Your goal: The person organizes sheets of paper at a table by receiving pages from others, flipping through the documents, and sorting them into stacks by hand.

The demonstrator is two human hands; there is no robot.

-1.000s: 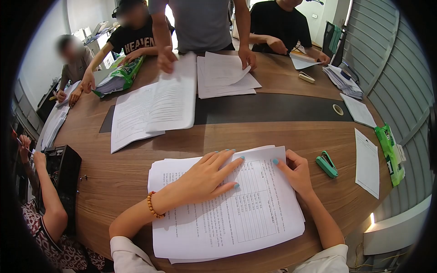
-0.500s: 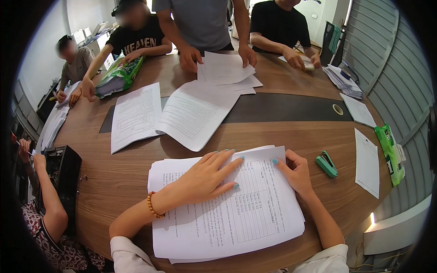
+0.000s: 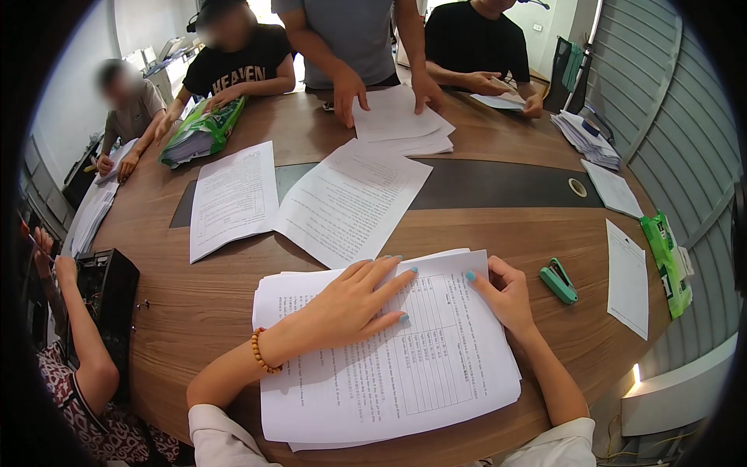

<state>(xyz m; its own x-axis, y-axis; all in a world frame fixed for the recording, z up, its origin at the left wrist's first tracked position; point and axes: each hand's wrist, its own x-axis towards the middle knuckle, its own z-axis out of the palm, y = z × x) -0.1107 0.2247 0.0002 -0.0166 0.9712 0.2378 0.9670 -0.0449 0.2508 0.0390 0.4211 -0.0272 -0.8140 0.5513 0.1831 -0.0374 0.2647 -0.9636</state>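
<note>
A thick stack of printed sheets [image 3: 389, 373] lies on the table in front of me, its top page showing text and a ruled table, sideways to me. Flat across its upper part rests my left hand [image 3: 354, 303], fingers spread, a wooden bead bracelet [image 3: 263, 354] at the wrist. At the stack's upper right corner, my right hand [image 3: 504, 300] has its thumb on the top page and its fingers curled at the edge; their tips are hidden. A green stapler [image 3: 559, 281] lies to the right of that hand.
Beyond the stack lie an opened-out document [image 3: 350, 202] and another printed page [image 3: 233, 198]. A standing person handles loose sheets [image 3: 401, 117]. To the right are a tape roll [image 3: 576, 187], single sheet [image 3: 627, 276] and green packet [image 3: 668, 261]. A black box [image 3: 105, 311] stands left.
The document's raised page has dropped flat, and the standing person's hands and sheets have moved slightly right. A seated person's arm at the left has drawn back. My hands stay still.
</note>
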